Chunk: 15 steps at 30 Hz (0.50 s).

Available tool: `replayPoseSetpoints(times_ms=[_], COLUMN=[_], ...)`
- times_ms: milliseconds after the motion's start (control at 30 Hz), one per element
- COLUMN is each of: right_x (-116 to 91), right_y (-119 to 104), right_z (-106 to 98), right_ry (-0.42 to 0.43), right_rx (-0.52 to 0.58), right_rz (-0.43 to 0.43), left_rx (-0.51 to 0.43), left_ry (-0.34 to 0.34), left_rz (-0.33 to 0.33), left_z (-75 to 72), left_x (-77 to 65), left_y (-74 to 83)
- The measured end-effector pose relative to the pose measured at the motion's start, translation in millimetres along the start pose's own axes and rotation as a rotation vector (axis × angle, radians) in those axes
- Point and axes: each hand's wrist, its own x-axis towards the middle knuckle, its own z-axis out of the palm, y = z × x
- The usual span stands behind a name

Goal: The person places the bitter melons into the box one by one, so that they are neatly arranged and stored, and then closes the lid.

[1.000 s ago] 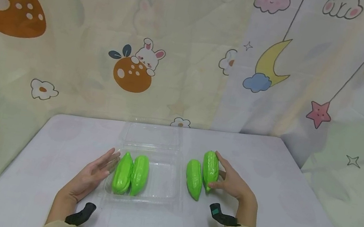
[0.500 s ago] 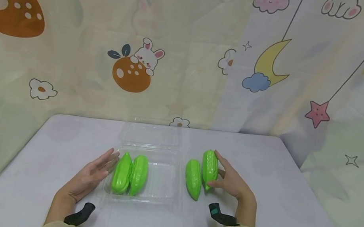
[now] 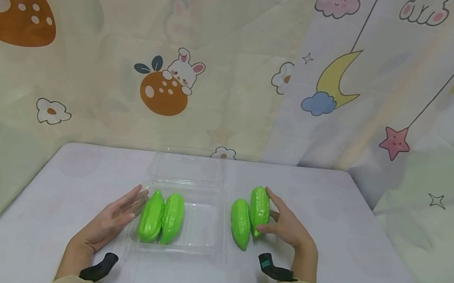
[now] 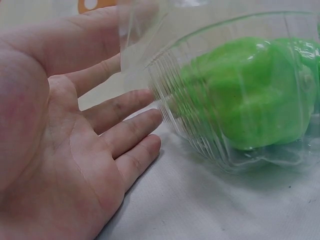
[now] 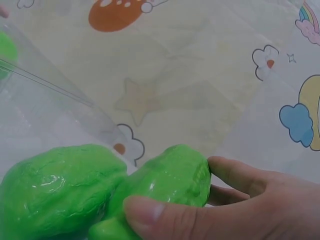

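Two glossy, bright green, pod-shaped fruits, the left one (image 3: pixel 151 217) and its neighbour (image 3: pixel 172 219), lie side by side in the left part of a clear plastic clamshell box (image 3: pixel 203 230). My left hand (image 3: pixel 111 222) has its fingers extended, with fingertips at the box's ribbed left wall (image 4: pixel 175 95). To the right of the box, my right hand (image 3: pixel 290 228) holds another green pod-shaped fruit (image 3: pixel 259 209) between thumb and fingers. A similar fruit (image 3: pixel 240 224) lies just left of it; in the right wrist view the two appear to touch.
The box's transparent lid (image 3: pixel 188 169) is folded back toward the rear of the white-covered table (image 3: pixel 292 182). A cartoon-printed cloth (image 3: pixel 240 63) hangs behind the table and along its right side. Each wrist carries a black camera mount (image 3: pixel 100 267).
My right hand and the fruit in it have shifted very slightly left, toward the neighbouring fruit. My left hand stays at the box.
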Motion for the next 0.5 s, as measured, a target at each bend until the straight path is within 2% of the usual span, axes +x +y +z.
replayPoseSetpoints(times_ms=[500], right_x=[0.6], right_y=[-0.2], right_z=[0.6], right_ry=[0.009], right_rx=[-0.005], right_rz=[0.003], left_rx=[-0.013], left_ry=[0.002], left_rz=[-0.001], left_z=[1.6], left_x=[-2.1], left_y=[2.3])
